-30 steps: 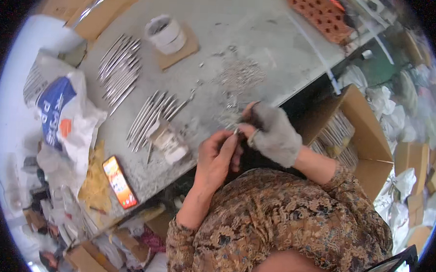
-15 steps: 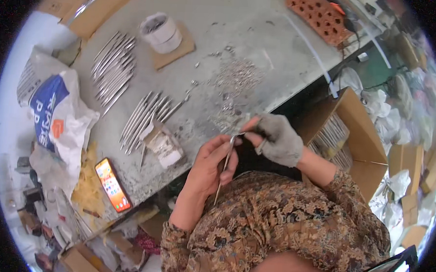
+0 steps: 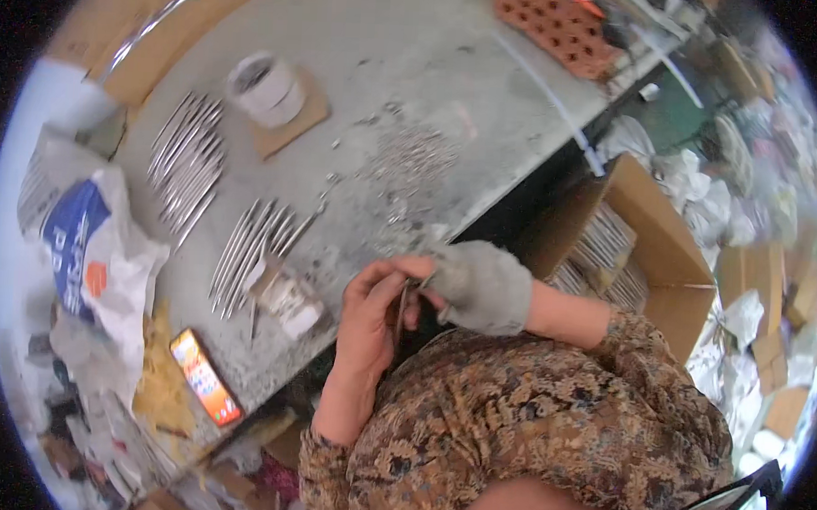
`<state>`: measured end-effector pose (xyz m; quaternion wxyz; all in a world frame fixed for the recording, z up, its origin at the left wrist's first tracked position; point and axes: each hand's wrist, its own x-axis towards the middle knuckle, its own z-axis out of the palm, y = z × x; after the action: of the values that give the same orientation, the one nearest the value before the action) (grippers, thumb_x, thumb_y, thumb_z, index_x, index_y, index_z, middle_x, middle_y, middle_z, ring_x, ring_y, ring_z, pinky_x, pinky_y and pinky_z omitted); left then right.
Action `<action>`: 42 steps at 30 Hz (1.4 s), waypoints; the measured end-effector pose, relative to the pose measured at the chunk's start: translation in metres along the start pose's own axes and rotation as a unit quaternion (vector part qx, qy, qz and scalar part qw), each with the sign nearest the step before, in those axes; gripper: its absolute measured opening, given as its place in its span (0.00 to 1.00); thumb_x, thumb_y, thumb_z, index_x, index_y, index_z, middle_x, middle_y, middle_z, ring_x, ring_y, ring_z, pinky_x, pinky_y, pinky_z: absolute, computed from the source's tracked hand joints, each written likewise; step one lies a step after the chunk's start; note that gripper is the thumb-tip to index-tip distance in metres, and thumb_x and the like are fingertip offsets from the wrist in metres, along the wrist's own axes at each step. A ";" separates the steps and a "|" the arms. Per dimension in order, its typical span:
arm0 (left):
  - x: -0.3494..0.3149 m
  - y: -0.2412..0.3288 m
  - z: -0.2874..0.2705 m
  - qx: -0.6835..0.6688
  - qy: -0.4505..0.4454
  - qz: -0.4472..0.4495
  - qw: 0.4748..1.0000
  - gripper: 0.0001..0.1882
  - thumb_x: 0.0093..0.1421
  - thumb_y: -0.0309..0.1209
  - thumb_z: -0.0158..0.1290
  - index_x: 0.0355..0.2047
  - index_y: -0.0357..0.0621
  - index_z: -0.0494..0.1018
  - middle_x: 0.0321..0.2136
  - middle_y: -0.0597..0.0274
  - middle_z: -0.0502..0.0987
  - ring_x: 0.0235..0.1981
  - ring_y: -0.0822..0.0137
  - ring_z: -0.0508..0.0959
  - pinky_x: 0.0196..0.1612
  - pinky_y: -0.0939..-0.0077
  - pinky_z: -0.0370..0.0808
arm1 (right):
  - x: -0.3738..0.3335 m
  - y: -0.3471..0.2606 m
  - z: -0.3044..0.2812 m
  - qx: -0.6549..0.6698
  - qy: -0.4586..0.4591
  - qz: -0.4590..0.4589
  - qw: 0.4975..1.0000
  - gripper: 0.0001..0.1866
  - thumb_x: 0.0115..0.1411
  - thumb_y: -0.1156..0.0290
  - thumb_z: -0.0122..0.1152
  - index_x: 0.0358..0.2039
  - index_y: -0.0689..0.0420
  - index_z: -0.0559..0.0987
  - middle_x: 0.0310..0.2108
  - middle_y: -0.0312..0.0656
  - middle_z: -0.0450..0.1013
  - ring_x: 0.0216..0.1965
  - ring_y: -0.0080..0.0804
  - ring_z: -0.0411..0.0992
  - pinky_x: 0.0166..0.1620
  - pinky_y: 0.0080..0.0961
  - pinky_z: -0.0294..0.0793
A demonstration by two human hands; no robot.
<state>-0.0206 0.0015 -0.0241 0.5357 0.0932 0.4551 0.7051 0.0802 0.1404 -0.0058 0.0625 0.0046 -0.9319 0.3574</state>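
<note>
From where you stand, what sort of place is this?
Probably a small workshop for hand assembly. Rows of thin metal rods lie sorted on a dusty grey workbench, an open cardboard box beside it holds more metal parts, and the left hand and gloved right hand work one thin rod.

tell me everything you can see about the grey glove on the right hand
The grey glove covers the right hand up to the wrist, where a bare forearm comes out. It looks like soft, fuzzy knit fabric, a little worn, light grey all over. It sits at the near edge of the grey worktable, fingers curled towards the bare left hand, and the two pinch a thin metal rod between them.
</note>
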 end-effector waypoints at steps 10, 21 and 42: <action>0.004 -0.019 0.005 0.001 0.131 0.061 0.989 0.05 0.56 0.28 0.51 0.29 0.41 0.67 0.20 0.62 0.72 0.16 0.71 0.70 0.14 0.80 0.62 | -0.019 0.024 0.005 0.296 0.138 0.113 0.938 0.08 0.54 0.71 0.55 0.33 0.60 0.72 0.25 0.42 0.71 0.25 0.36 0.72 0.28 0.29 0.70; 0.004 -0.023 0.016 0.018 0.080 0.035 0.996 0.04 0.57 0.26 0.50 0.27 0.39 0.68 0.21 0.65 0.71 0.17 0.76 0.70 0.17 0.84 0.63 | -0.009 0.015 0.000 0.549 0.137 0.239 0.789 0.07 0.55 0.71 0.55 0.28 0.62 0.72 0.19 0.36 0.68 0.15 0.19 0.65 0.19 0.16 0.63; 0.005 -0.036 0.008 0.015 0.069 0.000 0.998 0.08 0.61 0.31 0.45 0.25 0.42 0.65 0.17 0.69 0.67 0.13 0.81 0.62 0.14 0.87 0.54 | -0.012 0.016 0.014 0.402 0.120 0.166 0.892 0.07 0.54 0.72 0.54 0.27 0.63 0.72 0.19 0.34 0.67 0.23 0.15 0.63 0.26 0.17 0.65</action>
<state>0.0064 0.0103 -0.0479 0.5016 0.0525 0.5012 0.7032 0.0896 0.1425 -0.0284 0.1063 -0.1680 -0.6812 0.7046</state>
